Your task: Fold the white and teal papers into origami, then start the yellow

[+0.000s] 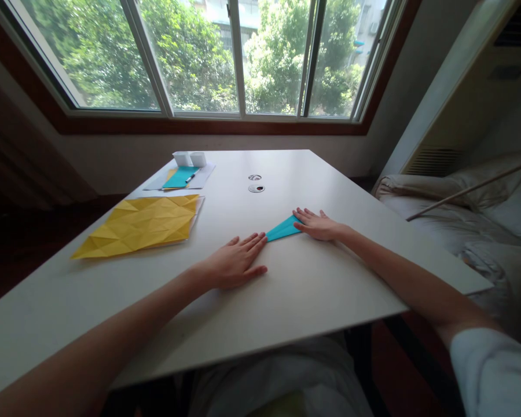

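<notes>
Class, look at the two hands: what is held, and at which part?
The folded teal paper is pinned flat on the table: left hand fingertips at its near point, right hand on its wide far end.

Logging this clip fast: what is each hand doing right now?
Left hand: open, flat on the table, fingertips at the tip of the folded blue paper.
Right hand: open, flat, pressing the paper's wide end.

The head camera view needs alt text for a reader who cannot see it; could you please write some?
Two bare hands press a folded blue paper flat on a white table, the left hand at its pointed end and the right hand at its wide end. A creased yellow sheet lies to the left, below a window with green trees.
</notes>
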The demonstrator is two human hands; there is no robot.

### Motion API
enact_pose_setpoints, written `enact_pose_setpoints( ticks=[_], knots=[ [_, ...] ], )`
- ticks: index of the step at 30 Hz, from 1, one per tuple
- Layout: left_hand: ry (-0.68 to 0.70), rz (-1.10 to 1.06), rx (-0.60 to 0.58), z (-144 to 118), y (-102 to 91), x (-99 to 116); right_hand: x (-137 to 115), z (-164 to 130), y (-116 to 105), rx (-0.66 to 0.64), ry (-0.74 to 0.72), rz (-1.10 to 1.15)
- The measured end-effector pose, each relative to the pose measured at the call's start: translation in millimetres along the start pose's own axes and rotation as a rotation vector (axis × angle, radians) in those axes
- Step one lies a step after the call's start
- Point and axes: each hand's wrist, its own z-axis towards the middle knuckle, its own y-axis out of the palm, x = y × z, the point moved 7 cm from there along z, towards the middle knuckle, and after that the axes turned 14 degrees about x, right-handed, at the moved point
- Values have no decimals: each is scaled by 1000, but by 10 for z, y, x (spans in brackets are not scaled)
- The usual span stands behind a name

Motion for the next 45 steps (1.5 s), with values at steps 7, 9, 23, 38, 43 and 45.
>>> enact_pose_setpoints(
  ticks=[7,9,23,38,43,45],
  knots=[
    [29,-45,-2,-13,-73,-44,359,-12,-181,104,104,-71],
    [36,-44,4,-9,-88,-62,346,-21,-324,233,100,-120],
    [19,31,211,43,-316,-64,-933,-382,-282,319,-534,-100],
    [-41,152,268,183,-253,46,-1122,-350,-204,388,-511,-231],
    [-23,280,163,125,-326,8,-1083,-331,-196,411,-523,-228],
    [-29,269,139,92,-362,-37,-1086,-339,-202,417,-527,-212]
  ],
)
